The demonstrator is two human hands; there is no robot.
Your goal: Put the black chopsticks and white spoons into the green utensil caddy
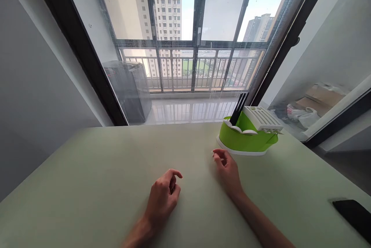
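My left hand (162, 195) rests on the pale green table (87, 186) near its middle, fingers curled loosely inward with nothing visible in them. My right hand (227, 168) lies a little farther forward, fingers bent and the fingertips drawn together, just short of a green and white holder (246, 137). Whether anything small sits between those fingertips I cannot make out. The holder stands at the table's far right; dark sticks (239, 108) rise from it and a white slotted rack tops its right side.
A black phone (353, 215) lies at the table's right edge. Behind the table a glass wall with dark frames looks onto a balcony with a railing and a dark cabinet (130, 89). Bags and boxes (310, 105) lie on the floor at right.
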